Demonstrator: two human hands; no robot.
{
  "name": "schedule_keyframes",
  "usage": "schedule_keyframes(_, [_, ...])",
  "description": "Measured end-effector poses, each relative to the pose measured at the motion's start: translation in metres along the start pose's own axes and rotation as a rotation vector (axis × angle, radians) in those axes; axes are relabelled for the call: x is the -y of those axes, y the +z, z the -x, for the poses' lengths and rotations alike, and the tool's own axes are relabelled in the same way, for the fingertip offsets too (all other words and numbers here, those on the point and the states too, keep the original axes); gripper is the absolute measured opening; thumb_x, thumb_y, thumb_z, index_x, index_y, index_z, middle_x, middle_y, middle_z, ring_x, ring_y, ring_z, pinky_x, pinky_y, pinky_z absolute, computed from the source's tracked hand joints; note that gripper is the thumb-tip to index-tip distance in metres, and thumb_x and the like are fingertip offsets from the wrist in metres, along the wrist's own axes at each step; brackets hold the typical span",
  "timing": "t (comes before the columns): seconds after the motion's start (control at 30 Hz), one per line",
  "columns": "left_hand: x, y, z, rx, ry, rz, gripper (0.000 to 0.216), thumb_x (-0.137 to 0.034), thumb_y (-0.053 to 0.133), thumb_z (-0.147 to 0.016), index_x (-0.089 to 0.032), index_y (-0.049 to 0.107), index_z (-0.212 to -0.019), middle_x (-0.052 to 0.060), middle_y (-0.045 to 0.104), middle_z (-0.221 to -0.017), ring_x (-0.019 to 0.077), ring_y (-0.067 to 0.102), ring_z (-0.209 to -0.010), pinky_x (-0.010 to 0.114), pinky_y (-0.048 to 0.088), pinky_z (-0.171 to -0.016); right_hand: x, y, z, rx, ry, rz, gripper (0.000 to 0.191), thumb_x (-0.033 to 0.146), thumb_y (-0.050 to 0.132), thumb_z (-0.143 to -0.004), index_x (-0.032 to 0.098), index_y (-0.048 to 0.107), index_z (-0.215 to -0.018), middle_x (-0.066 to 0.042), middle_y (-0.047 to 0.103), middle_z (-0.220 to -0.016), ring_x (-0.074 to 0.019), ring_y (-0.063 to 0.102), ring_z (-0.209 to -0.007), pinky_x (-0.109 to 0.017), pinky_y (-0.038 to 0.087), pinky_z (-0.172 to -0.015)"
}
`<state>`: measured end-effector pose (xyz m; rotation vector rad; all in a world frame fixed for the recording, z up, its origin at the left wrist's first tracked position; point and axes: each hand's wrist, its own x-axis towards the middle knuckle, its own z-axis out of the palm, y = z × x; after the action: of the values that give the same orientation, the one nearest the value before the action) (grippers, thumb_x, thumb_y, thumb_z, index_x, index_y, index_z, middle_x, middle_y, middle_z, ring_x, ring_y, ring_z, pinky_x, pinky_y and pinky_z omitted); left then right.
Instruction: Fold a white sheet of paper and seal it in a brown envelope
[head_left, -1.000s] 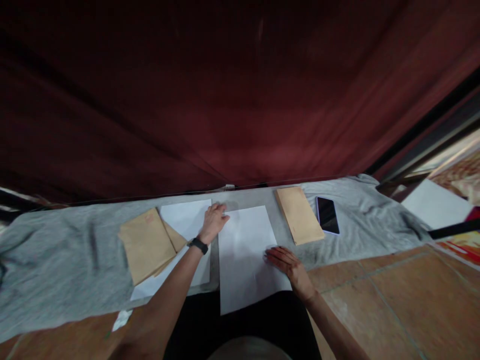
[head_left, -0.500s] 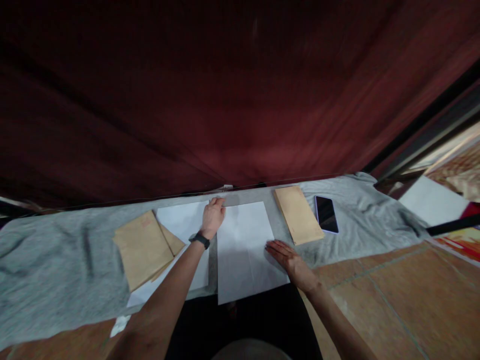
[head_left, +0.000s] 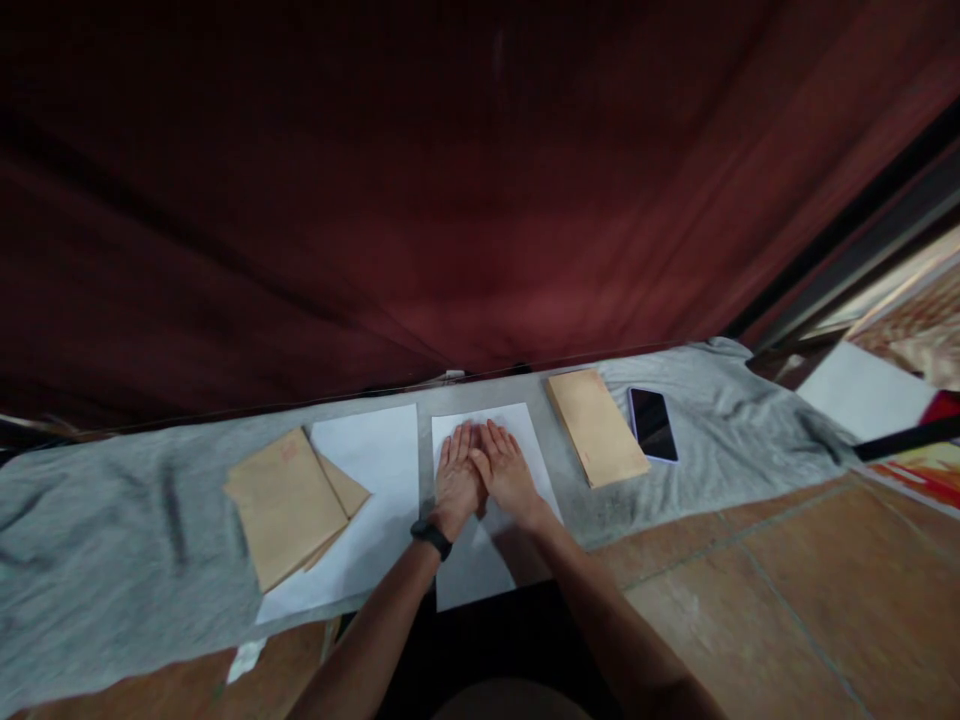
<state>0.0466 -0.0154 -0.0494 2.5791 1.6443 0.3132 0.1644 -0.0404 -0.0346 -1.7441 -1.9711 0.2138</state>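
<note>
A white sheet of paper (head_left: 474, 570) lies in front of me on the grey cloth. My left hand (head_left: 458, 478) rests flat on its upper half, fingers stretched out and pointing away from me; a dark band circles that wrist. Right beside it, my right hand (head_left: 508, 468) is also spread flat on the sheet, its thumb side touching or overlapping the left hand. Neither hand holds anything. To the left are more white paper (head_left: 382, 450) and several brown envelopes (head_left: 289, 500) lying partly over it.
A stack of brown envelopes (head_left: 598, 425) lies to the right, beside a phone (head_left: 653, 425) with a dark screen. The grey cloth (head_left: 112, 540) covers the low surface. Behind it hangs a dark red curtain (head_left: 465, 220). Floor tiles (head_left: 795, 580) show at the lower right.
My left hand has come from the sheet's top left corner onto its upper middle. My right hand has moved left and up from the right edge to lie beside it.
</note>
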Motion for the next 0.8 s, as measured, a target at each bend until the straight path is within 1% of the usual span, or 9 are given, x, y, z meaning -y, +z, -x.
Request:
schedule_keyframes(0.07, [0.003,0.001,-0.001,-0.018,-0.031,-0.013,0.060,-0.018,0.030,-0.096,-0.007,0.030,-0.155,0.016,0.031,-0.162,0.0247,0.020,-0.153,0.046,0.019,-0.124,-0.002,0.014,-0.002,-0.016,0.014,0.069,0.052,0.037,0.036,-0.106,0.009,0.045,-0.149,-0.016,0.044,-0.154,-0.0260,0.036,-0.147,-0.047,0.029,-0.121])
schedule_keyframes(0.17, [0.006,0.004,-0.001,-0.061,-0.083,-0.008,0.060,-0.023,0.030,-0.098,-0.006,0.029,-0.155,0.016,0.032,-0.161,0.0246,0.020,-0.153,0.046,0.021,-0.124,-0.020,0.018,0.000,-0.048,0.018,0.135,0.052,0.038,0.038,-0.106,0.012,0.043,-0.150,-0.016,0.042,-0.155,-0.0271,0.035,-0.147,-0.050,0.026,-0.121])
schedule_keyframes(0.27, [0.006,0.007,0.001,-0.108,-0.130,0.016,0.061,-0.029,0.033,-0.098,-0.006,0.030,-0.154,0.018,0.034,-0.160,0.0258,0.021,-0.153,0.048,0.023,-0.123,-0.040,0.013,0.003,-0.085,0.069,0.160,0.056,0.040,0.036,-0.106,0.010,0.038,-0.153,-0.018,0.038,-0.157,-0.0296,0.034,-0.147,-0.052,0.027,-0.119])
schedule_keyframes(0.37, [0.006,0.007,0.002,-0.134,-0.166,0.047,0.061,-0.030,0.035,-0.098,-0.004,0.032,-0.153,0.021,0.034,-0.159,0.0272,0.023,-0.152,0.049,0.023,-0.123,-0.058,0.006,0.004,-0.115,0.111,0.141,0.058,0.040,0.032,-0.106,0.006,0.035,-0.153,-0.021,0.037,-0.157,-0.0305,0.035,-0.146,-0.053,0.028,-0.119])
schedule_keyframes(0.5, [0.008,0.002,0.001,-0.141,-0.189,0.075,0.060,-0.030,0.034,-0.099,-0.004,0.034,-0.152,0.021,0.036,-0.158,0.0278,0.025,-0.151,0.050,0.024,-0.123,-0.070,-0.003,0.013,-0.176,0.146,0.073,0.058,0.038,0.029,-0.106,0.004,0.036,-0.152,-0.023,0.037,-0.156,-0.0312,0.034,-0.147,-0.055,0.029,-0.118])
schedule_keyframes(0.57, [0.007,-0.004,0.000,-0.139,-0.182,0.090,0.058,-0.029,0.032,-0.099,-0.002,0.036,-0.151,0.022,0.036,-0.157,0.0279,0.026,-0.151,0.050,0.024,-0.123,-0.067,-0.008,0.023,-0.218,0.168,0.042,0.058,0.037,0.029,-0.105,0.004,0.035,-0.153,-0.023,0.037,-0.157,-0.0314,0.033,-0.147,-0.057,0.029,-0.118])
schedule_keyframes(0.63, [0.003,-0.011,0.003,-0.152,-0.165,0.103,0.057,-0.027,0.030,-0.100,0.000,0.036,-0.150,0.022,0.037,-0.157,0.0278,0.025,-0.151,0.050,0.024,-0.124,-0.055,-0.011,0.038,-0.232,0.157,0.020,0.057,0.035,0.029,-0.105,0.006,0.032,-0.155,-0.021,0.036,-0.158,-0.0316,0.031,-0.148,-0.057,0.029,-0.118])
schedule_keyframes(0.7, [-0.005,-0.017,0.012,-0.170,-0.130,0.110,0.056,-0.025,0.029,-0.100,-0.001,0.035,-0.151,0.021,0.036,-0.158,0.0267,0.024,-0.152,0.049,0.024,-0.124,-0.035,-0.010,0.057,-0.181,0.086,0.003,0.058,0.033,0.030,-0.105,0.007,0.027,-0.156,-0.020,0.032,-0.160,-0.0316,0.028,-0.150,-0.057,0.029,-0.119])
schedule_keyframes(0.8, [-0.018,-0.018,0.039,-0.146,-0.042,0.125,0.055,-0.023,0.027,-0.101,-0.003,0.034,-0.152,0.020,0.035,-0.159,0.0249,0.025,-0.151,0.046,0.027,-0.123,-0.004,-0.004,0.087,-0.065,-0.014,0.006,0.057,0.030,0.032,-0.104,0.011,0.026,-0.158,-0.015,0.031,-0.161,-0.0293,0.027,-0.151,-0.052,0.027,-0.121])
